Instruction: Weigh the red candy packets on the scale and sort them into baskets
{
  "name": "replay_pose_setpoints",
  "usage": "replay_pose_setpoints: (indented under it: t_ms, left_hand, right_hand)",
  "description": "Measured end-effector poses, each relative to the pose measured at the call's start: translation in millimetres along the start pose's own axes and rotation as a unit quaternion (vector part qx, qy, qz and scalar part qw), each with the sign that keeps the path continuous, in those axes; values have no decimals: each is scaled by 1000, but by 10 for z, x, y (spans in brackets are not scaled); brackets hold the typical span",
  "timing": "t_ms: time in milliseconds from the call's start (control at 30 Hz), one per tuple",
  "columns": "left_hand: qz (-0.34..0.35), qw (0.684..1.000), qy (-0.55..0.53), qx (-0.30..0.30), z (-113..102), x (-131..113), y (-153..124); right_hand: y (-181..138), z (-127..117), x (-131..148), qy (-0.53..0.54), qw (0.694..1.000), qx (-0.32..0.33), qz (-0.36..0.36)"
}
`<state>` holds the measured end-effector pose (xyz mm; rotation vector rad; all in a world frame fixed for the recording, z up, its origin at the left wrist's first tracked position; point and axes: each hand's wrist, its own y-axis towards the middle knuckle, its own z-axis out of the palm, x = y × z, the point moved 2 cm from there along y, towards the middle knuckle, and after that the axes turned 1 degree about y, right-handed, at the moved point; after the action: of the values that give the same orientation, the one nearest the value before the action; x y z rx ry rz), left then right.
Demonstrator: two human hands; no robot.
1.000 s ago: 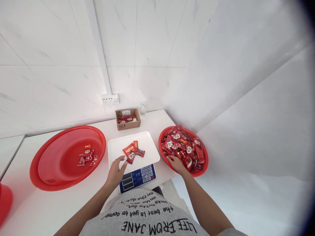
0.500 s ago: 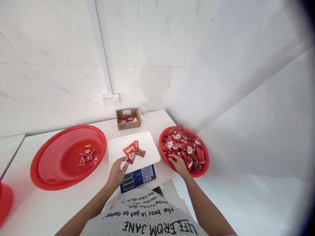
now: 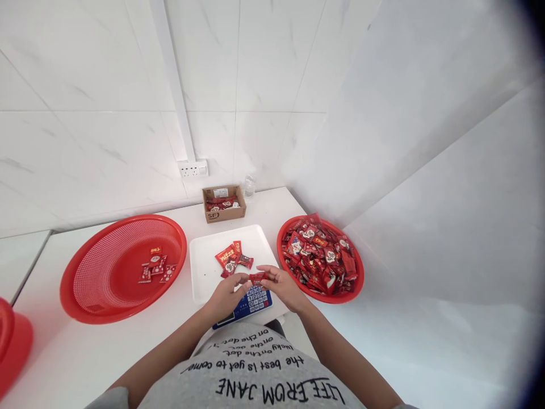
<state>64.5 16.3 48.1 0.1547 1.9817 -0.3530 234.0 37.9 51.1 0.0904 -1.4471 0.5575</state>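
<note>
A small red snack packet (image 3: 258, 278) is pinched between my two hands, just over the front edge of the scale's white tray (image 3: 203, 284). My left hand (image 3: 227, 295) is closed at the packet's left end. On its other end are the thumb and fingers of my right hand (image 3: 286, 288). Several red packets (image 3: 232, 258) lie in a loose cluster on the tray, beyond my fingers. My hands partly cover the blue keypad panel (image 3: 259, 301) of the scale.
To the right stands a red basket (image 3: 360, 284) heaped with red packets. A wide red basket (image 3: 70, 278) on the left holds several packets. Behind the scale are a small cardboard box (image 3: 225, 214) with packets and a clear cup (image 3: 249, 186). Another red container (image 3: 21, 341) sits at far left.
My right hand has moved left from the heaped basket to the scale, bringing a red packet. My left hand has shifted right, away from the packets on the tray, to meet it.
</note>
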Motion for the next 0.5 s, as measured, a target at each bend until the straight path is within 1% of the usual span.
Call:
replay_pose_setpoints:
  t_ms: [67,133,367,433,500]
  left_hand:
    - [1,1000,9,16,21,-32,6]
    - [-11,1000,18,12,32,-33,2]
    - [8,999,-29,36,64,-39,-48]
    - [8,998,-40,40,68,-39,-62]
    - [3,998,-42,41,72,-26,-72]
  right_hand:
    - [-22,79,29,-8,1000,18,-2]
    - [-34,115,20,-18,1000,19,1]
    - [-57,112,-55,-61,997,20,51]
    - [-71,118,-39,-87,994,34,57]
    - [-82,136,-12,-132,989,50,47]
